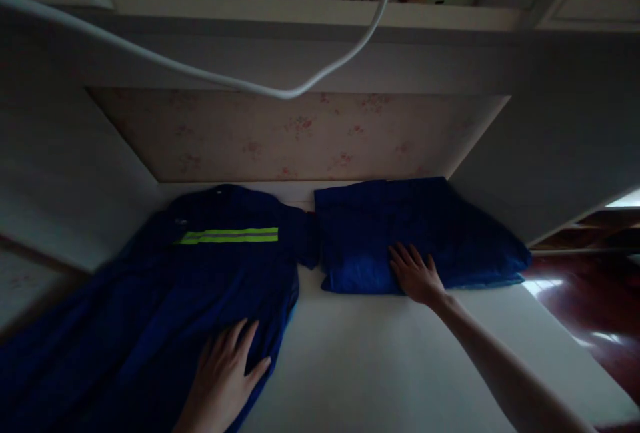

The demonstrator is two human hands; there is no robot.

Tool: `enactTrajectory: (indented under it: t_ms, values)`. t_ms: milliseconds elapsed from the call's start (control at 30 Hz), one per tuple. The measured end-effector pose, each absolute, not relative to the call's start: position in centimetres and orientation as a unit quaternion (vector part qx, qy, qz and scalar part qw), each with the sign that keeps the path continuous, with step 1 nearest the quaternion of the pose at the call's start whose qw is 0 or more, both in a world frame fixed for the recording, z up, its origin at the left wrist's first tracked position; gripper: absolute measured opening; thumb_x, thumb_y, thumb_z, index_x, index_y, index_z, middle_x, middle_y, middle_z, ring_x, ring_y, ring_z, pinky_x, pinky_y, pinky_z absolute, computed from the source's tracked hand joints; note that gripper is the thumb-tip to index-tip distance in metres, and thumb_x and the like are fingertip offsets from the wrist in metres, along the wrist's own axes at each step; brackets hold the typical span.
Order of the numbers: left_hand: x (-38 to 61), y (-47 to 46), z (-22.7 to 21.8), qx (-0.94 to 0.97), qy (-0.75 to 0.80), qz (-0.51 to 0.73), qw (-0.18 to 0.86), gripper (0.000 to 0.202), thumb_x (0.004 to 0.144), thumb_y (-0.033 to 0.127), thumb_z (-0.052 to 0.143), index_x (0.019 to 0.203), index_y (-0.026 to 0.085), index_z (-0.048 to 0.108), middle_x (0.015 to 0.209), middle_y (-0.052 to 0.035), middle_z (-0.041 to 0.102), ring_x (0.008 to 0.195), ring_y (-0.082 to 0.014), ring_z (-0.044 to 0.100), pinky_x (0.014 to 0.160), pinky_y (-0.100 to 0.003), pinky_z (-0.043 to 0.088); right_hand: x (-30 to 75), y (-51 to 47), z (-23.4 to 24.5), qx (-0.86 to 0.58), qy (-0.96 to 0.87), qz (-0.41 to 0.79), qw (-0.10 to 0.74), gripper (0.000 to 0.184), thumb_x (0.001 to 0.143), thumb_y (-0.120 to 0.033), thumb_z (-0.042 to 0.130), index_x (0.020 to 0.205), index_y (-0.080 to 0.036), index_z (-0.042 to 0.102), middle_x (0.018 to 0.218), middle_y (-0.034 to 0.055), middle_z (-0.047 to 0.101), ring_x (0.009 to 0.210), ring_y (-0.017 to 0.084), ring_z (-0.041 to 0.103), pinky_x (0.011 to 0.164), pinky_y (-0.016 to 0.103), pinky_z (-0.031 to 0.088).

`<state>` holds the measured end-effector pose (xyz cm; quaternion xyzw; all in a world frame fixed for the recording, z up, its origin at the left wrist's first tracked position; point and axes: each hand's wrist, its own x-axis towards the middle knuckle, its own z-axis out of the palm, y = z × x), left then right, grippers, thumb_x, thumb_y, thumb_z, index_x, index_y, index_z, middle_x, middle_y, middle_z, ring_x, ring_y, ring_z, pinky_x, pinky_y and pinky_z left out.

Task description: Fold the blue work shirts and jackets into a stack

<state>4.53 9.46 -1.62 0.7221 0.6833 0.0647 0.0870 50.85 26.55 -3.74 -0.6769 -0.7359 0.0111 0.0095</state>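
Note:
A dark blue work jacket (150, 299) with a yellow-green reflective stripe (240, 235) lies spread over the left part of the white table. My left hand (225, 366) rests on its lower right side, fingers apart, gripping nothing. To the right, a folded pile of dark blue cloth (360, 239) lies against the back of the table. My right hand (415, 274) lies with spread fingers on the front of this pile. A short sleeve end of the jacket reaches to the pile's left edge.
The white table (380, 359) has side panels and a back wall with a flowered panel (310, 139). A white cable (200, 76) hangs across the view. Above is a shelf (300, 13) holding boxes and other items. A reddish floor (585, 306) shows at right.

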Motion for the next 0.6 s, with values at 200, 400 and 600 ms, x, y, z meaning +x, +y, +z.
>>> enactTrajectory:
  t_ms: [200, 400, 600]
  values:
    - [3.9, 4.8, 0.5, 0.717, 0.689, -0.021, 0.104, 0.042, 0.098, 0.043, 0.043, 0.125, 0.023, 0.067, 0.128, -0.0128, 0.066, 0.114, -0.0264, 0.064, 0.097, -0.04, 0.052, 44.5, 27.0, -2.3, -0.667, -0.739, 0.041, 0.091, 0.048, 0.097, -0.027, 0.033, 0.137, -0.016, 0.058, 0.143, 0.0163, 0.056, 0.132, 0.035, 0.05, 0.11, 0.061, 0.034]
    - [3.8, 2.6, 1.3, 0.698, 0.68, -0.081, 0.211, 0.032, 0.093, 0.023, 0.046, 0.115, 0.021, 0.07, 0.115, -0.0111, 0.073, 0.108, -0.0279, 0.068, 0.096, -0.043, 0.053, 31.3, 21.6, -0.7, -0.512, -0.721, 0.375, 0.278, 0.041, 0.094, -0.043, 0.046, 0.124, -0.021, 0.063, 0.096, 0.0076, 0.074, 0.077, 0.02, 0.069, 0.07, 0.033, 0.056]
    - [-4.0, 1.7, 5.0, 0.651, 0.684, 0.122, 0.306, 0.033, 0.089, 0.041, 0.047, 0.107, 0.029, 0.073, 0.114, -0.0071, 0.075, 0.115, -0.0279, 0.067, 0.1, -0.038, 0.053, 22.6, 20.1, -1.4, -0.461, -0.554, 0.637, 0.275, 0.076, 0.091, -0.054, 0.055, 0.156, -0.029, 0.024, 0.124, 0.0105, 0.066, 0.067, 0.016, 0.069, 0.056, 0.032, 0.058]
